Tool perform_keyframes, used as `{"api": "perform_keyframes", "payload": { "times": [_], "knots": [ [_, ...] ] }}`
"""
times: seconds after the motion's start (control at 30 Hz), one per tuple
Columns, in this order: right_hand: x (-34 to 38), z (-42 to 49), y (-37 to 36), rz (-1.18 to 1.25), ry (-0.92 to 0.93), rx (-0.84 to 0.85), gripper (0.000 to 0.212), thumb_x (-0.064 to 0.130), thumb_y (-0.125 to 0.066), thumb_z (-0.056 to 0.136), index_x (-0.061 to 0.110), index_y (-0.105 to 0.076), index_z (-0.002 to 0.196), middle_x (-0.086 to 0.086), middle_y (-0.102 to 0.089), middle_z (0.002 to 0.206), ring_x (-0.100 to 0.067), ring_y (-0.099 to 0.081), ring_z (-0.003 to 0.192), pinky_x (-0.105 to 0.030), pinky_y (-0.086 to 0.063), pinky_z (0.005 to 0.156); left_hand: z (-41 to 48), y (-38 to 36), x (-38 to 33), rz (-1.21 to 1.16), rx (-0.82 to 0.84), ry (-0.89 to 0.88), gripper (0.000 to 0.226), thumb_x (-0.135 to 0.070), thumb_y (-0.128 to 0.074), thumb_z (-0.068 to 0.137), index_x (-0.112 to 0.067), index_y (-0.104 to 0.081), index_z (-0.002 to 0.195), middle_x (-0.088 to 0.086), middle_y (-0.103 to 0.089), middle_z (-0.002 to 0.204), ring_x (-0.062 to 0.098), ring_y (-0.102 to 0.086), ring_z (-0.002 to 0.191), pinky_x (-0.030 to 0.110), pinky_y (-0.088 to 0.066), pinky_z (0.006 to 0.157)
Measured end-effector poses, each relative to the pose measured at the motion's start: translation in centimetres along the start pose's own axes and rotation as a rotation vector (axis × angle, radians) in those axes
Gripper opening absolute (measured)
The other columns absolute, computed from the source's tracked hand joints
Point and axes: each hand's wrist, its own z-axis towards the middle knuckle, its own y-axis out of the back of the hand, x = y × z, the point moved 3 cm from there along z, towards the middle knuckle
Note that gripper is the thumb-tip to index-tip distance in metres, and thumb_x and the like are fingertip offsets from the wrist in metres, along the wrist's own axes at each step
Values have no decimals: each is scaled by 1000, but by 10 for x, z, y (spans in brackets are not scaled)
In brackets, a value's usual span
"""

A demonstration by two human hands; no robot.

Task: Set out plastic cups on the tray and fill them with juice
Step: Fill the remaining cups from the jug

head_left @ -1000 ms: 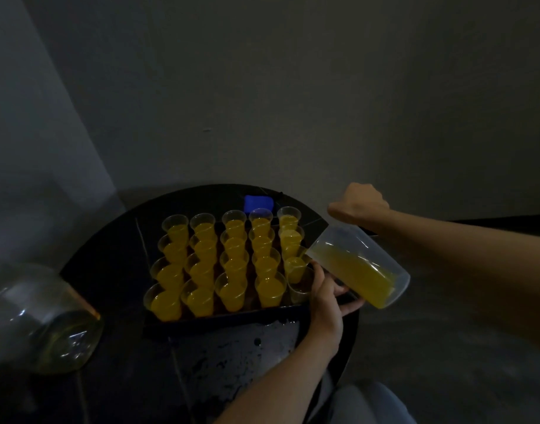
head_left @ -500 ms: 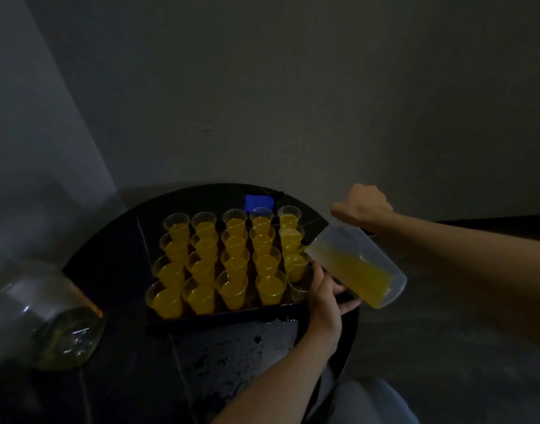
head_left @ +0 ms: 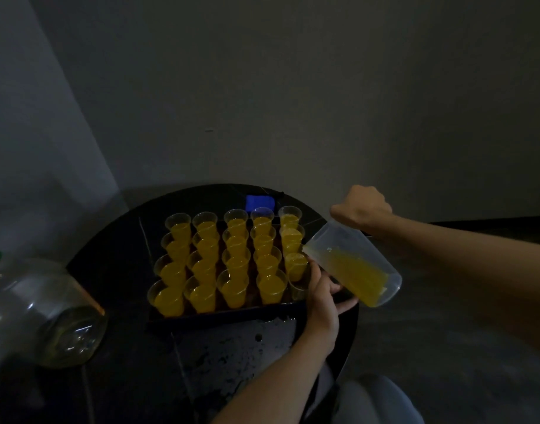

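A dark tray [head_left: 226,315] on a round black table [head_left: 115,270] carries several clear plastic cups [head_left: 235,289] filled with orange juice. My left hand [head_left: 320,298] grips the near right cup [head_left: 297,286], which looks almost empty. My right hand [head_left: 362,209] holds the handle of a clear plastic jug [head_left: 354,264]. The jug is tilted with its spout over the tray's right edge, just above that cup. Orange juice lies along the jug's lower side.
A large clear bottle [head_left: 48,310] with a green cap lies tilted at the left edge of the table. A small blue object [head_left: 259,202] sits behind the tray. Grey walls stand close behind and to the left.
The jug has tipped a little further and its spout has edged down toward the near right cup. My left hand stays on that cup.
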Motion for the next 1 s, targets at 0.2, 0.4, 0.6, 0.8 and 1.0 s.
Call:
{"api": "perform_keyframes", "payload": {
  "times": [0.2,0.4,0.6,0.8,1.0],
  "knots": [
    [-7,-9,-1,42,19,26,27,34,-63,86,9,-60,77,-9,-60,73,-21,-58,63,-29,-48,54,-9,2,4,10,-4,-14,56,-13,-32,106,-43,-31,154,6,-52,137,25,-55,122,55,-54,98],
    [-10,-18,2,22,45,28,27,33,-63,87,9,-61,77,-9,-60,72,-22,-60,63,-33,-55,60,-24,-3,8,-7,-8,-9,53,-17,-33,108,-43,-28,154,4,-54,132,23,-56,121,51,-56,95],
    [-7,-26,2,-31,89,58,26,34,-63,85,9,-61,76,-7,-58,69,-19,-55,59,-29,-49,54,-33,-6,18,-69,-38,6,54,-16,-31,109,-46,-26,152,3,-54,138,24,-57,124,51,-58,93],
    [-4,-31,2,-59,107,70,27,35,-63,87,10,-63,78,-7,-61,71,-20,-60,64,-34,-57,62,-44,-8,19,-107,-35,21,58,-12,-34,106,-45,-25,153,4,-53,141,27,-59,123,52,-56,95],
    [1,-36,-2,-76,122,80,26,32,-62,86,9,-61,73,-7,-58,67,-20,-58,61,-30,-51,57,-51,-6,19,-82,-24,20,48,-22,-34,109,-43,-25,152,3,-60,132,21,-63,118,49,-56,97]
  ]
}}
